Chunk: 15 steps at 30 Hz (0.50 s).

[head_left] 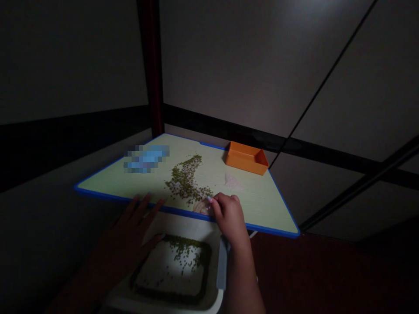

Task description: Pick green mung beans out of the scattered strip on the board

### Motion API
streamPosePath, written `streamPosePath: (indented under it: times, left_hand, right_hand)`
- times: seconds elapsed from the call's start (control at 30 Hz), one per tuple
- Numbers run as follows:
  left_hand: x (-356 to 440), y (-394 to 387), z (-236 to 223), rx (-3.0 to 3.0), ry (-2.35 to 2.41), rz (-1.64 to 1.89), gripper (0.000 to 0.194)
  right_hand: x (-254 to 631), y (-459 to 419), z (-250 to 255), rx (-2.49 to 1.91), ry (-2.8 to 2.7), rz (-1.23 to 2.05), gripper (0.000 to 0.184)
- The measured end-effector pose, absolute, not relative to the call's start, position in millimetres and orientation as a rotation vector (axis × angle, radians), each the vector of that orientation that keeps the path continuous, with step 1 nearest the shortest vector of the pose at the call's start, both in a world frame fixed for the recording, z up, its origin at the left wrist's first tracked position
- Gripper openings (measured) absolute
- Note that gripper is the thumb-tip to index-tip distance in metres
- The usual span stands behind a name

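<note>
Green mung beans [186, 181] lie in a long, loose streak across the pale yellow-green table [265, 205], which has a blue edge. My right hand [229, 216] rests on the tabletop at the front end of the streak, its fingers closed together and nothing visible in them. A clear, thin plastic piece [201, 207] lies just left of those fingertips. My left hand [131, 237] stands open with its fingers spread, reaching over the table's front edge. Its thumb is near a white tray [157, 307] below the table, which holds scattered beans.
An orange rectangular box [247, 158] stands at the table's back edge. A pale pink translucent scrap [233, 181] lies in front of it. A pixelated blue object [146, 159] lies at the left. Grey walls, black rails and a dark red post surround the table.
</note>
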State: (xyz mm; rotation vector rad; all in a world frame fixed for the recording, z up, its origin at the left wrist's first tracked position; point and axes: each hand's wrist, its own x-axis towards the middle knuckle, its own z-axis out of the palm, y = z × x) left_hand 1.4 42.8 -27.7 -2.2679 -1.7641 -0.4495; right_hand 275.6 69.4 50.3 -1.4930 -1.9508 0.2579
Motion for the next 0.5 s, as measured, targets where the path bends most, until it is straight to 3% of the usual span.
streamPosePath:
  times: [0.5]
  left_hand:
    - [3,42,-24,-2.276,-1.781,-0.411,0.071]
  right_hand:
    - [291,75,40,-1.504,-1.859,0.222,0.033]
